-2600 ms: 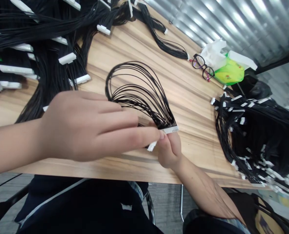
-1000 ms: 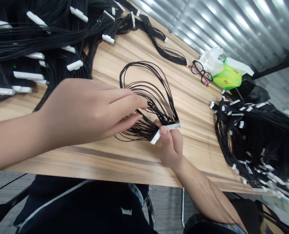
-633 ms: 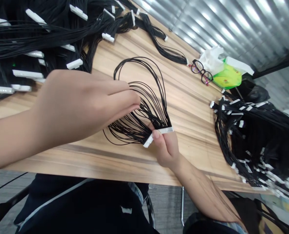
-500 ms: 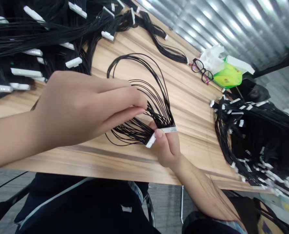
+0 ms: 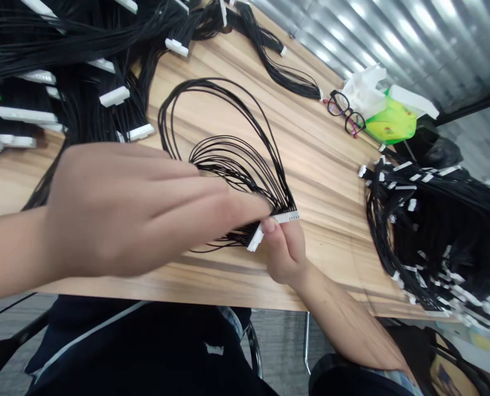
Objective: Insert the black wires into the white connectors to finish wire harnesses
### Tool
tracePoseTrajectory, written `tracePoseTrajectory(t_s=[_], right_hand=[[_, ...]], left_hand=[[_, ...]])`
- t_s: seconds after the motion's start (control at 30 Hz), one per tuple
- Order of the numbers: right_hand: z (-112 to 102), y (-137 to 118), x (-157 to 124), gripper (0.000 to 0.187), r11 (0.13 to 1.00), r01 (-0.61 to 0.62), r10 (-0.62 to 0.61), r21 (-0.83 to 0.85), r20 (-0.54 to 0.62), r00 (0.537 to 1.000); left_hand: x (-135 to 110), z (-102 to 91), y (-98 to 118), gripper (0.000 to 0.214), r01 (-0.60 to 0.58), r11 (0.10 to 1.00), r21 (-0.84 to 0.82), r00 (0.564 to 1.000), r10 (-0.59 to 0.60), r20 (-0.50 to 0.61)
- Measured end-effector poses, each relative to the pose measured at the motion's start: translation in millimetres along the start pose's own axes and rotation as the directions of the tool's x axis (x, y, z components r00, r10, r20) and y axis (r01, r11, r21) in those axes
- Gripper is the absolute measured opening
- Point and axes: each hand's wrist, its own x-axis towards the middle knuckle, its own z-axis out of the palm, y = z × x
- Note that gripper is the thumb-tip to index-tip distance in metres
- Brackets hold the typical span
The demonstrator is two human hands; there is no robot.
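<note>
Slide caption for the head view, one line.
Right hand pinches white connectors of looped black wires, left hand alongside.

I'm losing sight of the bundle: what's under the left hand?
Black wires and wooden table show around the left hand; whatever lies directly beneath its back and fingers is covered.

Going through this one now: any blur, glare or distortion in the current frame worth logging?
Head view: left hand softened by blur; right hand and the white connectors it pinches comparatively sharper; bright glare patches on the corrugated metal panel; right-side cable pile smeared toward the frame edge.
</note>
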Motion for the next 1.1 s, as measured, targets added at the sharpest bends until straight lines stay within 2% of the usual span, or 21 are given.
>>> tracePoseTrajectory(t_s=[0.07, 0.13, 0.23, 0.3, 0.43, 0.6, 1.0, 1.1], right_hand=[[2, -1, -1, 0.026, 0.999, -0.041, 0.041, 0.026, -0.013, 0.999], [3, -2, -2, 0.03, 0.996, -0.068, 0.069, 0.05, -0.02, 0.997], [4, -5, -1, 0.034, 0.996, -0.064, 0.065, 0.067, -0.024, 0.998], [4, -7, 0, 0.035, 0.997, -0.055, 0.057, 0.056, -0.021, 0.998], [4, -9, 1, 0.037, 0.998, -0.067, 0.067, 0.005, -0.033, 0.997], [5, -7, -1, 0.026, 0.999, -0.03, 0.032, 0.04, -0.051, 0.998], [3, -11, 2, 0.043, 0.996, -0.092, 0.092, -0.022, 0.001, 0.996], [2, -12, 3, 0.04, 0.997, -0.076, 0.076, -0.022, 0.006, 0.997]], left_hand=[[4, 3.5, -7, 0.036, 0.013, 0.992, 0.126, 0.999, -0.019, 0.047], [7, 5.9, -10, 0.035, -0.016, 0.98, 0.196, 0.995, -0.004, 0.101], [8, 8.6, -9, 0.022, -0.184, 0.963, 0.196, 0.983, 0.176, 0.06], [6, 10.7, -6, 0.015, -0.25, 0.956, 0.155, 0.968, 0.25, 0.019], [3, 12.5, -4, 0.022, -0.254, 0.959, 0.126, 0.967, 0.251, 0.036], [5, 8.6, -5, 0.022, -0.286, 0.946, 0.154, 0.958, 0.284, 0.038], [11, 9.7, -1, 0.023, -0.203, 0.969, 0.139, 0.979, 0.206, -0.001], [9, 10.9, -1, 0.016, -0.192, 0.975, 0.113, 0.981, 0.19, 0.023]])
